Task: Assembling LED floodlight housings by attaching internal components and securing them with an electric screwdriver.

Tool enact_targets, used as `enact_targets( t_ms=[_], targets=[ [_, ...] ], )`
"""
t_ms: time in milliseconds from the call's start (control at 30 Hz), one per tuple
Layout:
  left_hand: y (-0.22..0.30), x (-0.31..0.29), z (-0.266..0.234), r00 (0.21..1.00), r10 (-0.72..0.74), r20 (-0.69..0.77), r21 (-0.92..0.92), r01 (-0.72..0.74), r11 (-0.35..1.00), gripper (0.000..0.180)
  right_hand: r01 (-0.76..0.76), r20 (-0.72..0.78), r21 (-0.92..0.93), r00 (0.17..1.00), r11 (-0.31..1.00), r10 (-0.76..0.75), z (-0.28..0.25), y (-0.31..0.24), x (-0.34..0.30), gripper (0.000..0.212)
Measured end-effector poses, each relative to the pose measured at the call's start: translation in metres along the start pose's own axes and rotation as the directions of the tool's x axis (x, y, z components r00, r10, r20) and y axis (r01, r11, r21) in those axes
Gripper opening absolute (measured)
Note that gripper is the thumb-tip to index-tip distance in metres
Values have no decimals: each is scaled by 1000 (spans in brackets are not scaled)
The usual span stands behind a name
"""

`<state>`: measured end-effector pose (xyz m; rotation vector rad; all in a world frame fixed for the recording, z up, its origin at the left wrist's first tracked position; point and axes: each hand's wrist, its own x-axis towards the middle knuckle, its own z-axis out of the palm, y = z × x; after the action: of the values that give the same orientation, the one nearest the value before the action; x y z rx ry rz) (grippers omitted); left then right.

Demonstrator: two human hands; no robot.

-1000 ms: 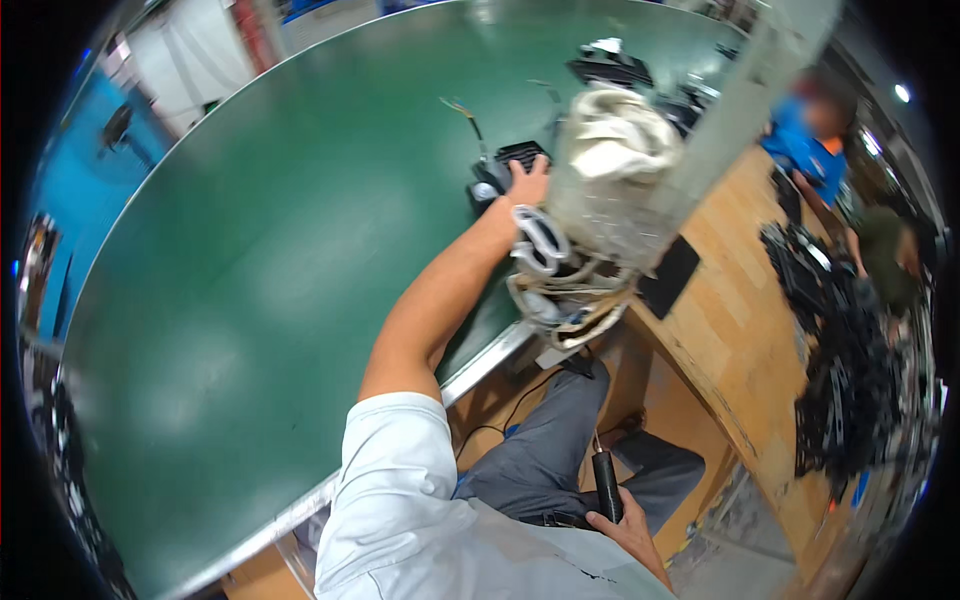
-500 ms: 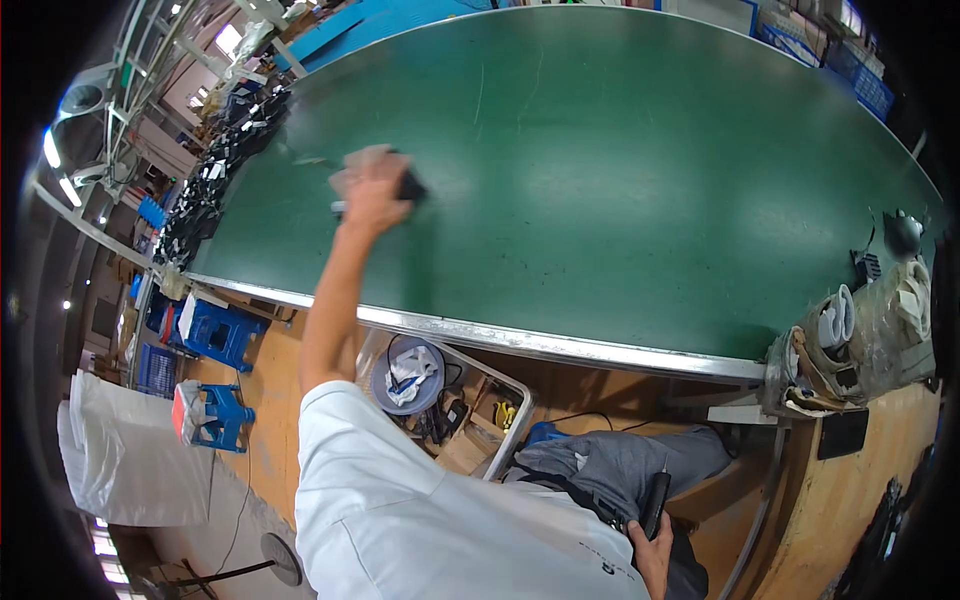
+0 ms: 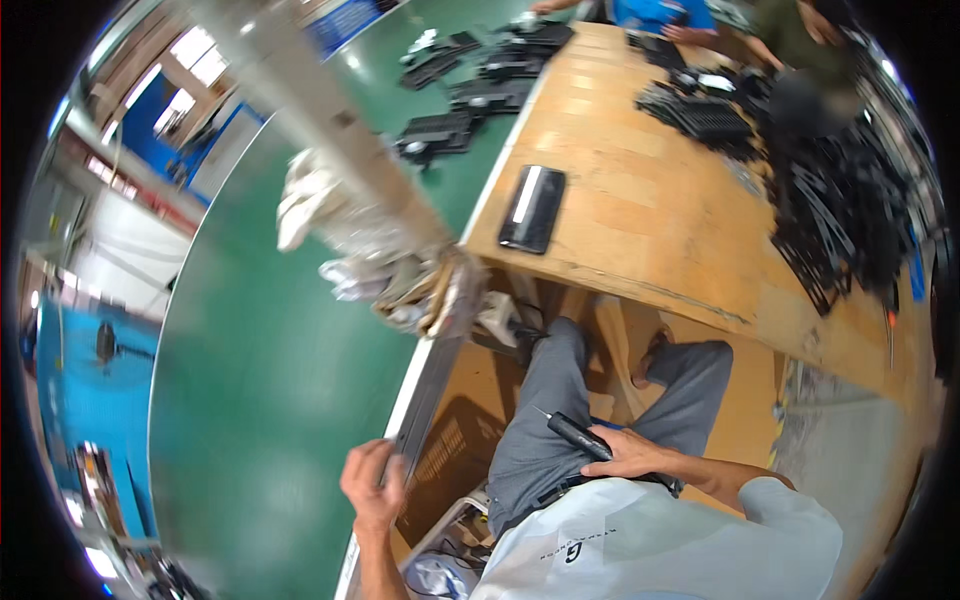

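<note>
My right hand rests at my lap, closed around a black pen-shaped electric screwdriver. The screwdriver's thin metal bit points up and left, over my grey trousers. My left hand is at the metal edge of the green table. Its fingers are loosely curled, with a gap between thumb and forefinger, and I see nothing in it.
A post wrapped in cloth and plastic bags stands where the green table meets a wooden table. On the wood lie a phone and heaped black plastic parts. More black parts lie on the green top. Co-workers sit beyond.
My view has swung to the right, toward the wooden table. The dark object that was in my left hand over the green table is no longer in it. The screwdriver stays in my right hand.
</note>
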<state>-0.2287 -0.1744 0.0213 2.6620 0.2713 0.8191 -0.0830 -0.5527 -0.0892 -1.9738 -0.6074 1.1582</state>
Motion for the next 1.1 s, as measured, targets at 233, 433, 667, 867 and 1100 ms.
enact_targets(
  t_ms=[233, 433, 667, 867, 1100],
  targets=[
    [154, 134, 109, 766, 635, 104, -430, -541, 723, 22, 129, -240, 194, 967, 972, -80, 7, 51, -22, 78],
    [211, 257, 208, 783, 622, -24, -432, -569, 700, 12, -56, -159, 412, 978, 909, 132, -14, 39, -38, 81],
    [133, 434, 319, 980, 24, 196, 101, -44, 994, 52, -15, -147, 440, 985, 898, 88, -20, 59, -34, 78],
    [93, 476, 354, 964, -252, 84, 236, 226, 945, 74, 18, -200, 530, 974, 848, 105, -17, 88, -29, 80],
    [53, 519, 386, 970, 104, 222, 69, -122, 990, 68, -100, -173, 482, 963, 871, 206, -38, 77, -19, 82]
  ],
)
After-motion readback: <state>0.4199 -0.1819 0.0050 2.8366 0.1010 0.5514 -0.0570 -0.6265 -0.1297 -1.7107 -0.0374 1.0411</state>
